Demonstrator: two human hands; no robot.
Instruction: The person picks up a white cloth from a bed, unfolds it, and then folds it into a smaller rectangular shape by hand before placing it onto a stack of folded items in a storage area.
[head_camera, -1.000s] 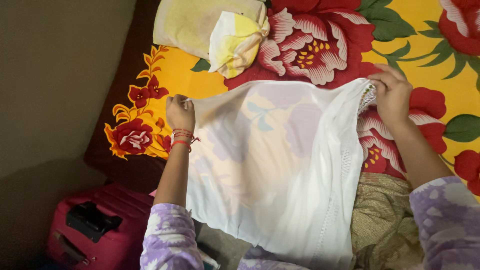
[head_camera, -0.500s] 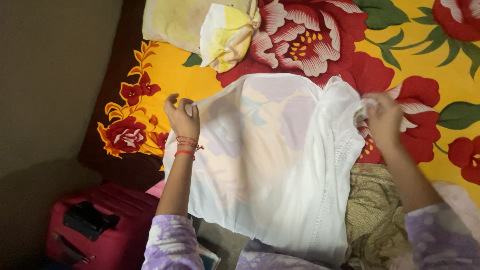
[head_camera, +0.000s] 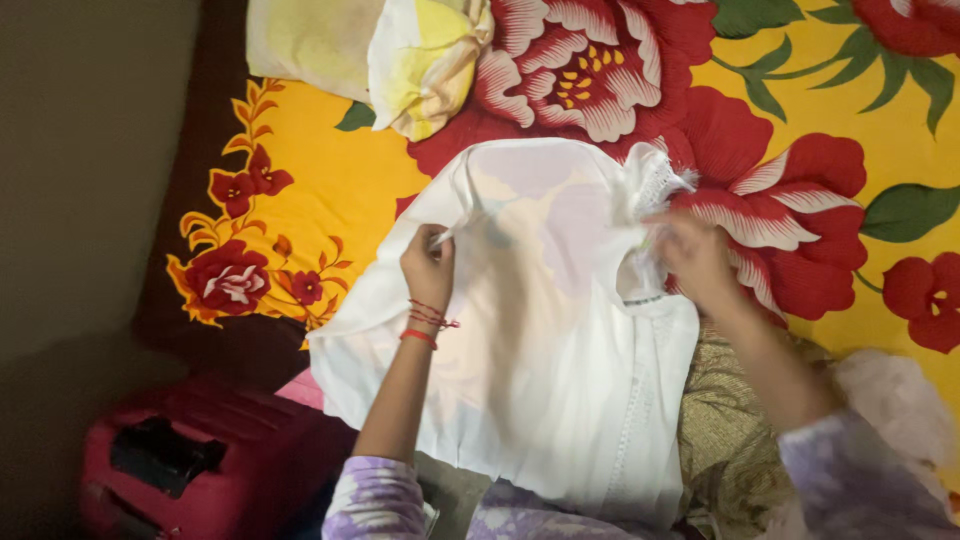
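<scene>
This is a home bedroom. A bed (head_camera: 330, 170) under a yellow sheet printed with large red flowers fills most of the view beyond the fingers. A pale yellow pillow (head_camera: 310, 40) and a folded cloth (head_camera: 425, 60) lie at its far edge. A pink suitcase (head_camera: 200, 460) stands on the floor beside the bed, near a plain wall (head_camera: 80, 150).

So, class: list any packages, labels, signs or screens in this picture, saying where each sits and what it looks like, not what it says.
No labels, signs or screens show.
Nearest to a package: a pale yellow cloth bundle, lumpy and soft, at the top left on the flowered bedspread.
</scene>
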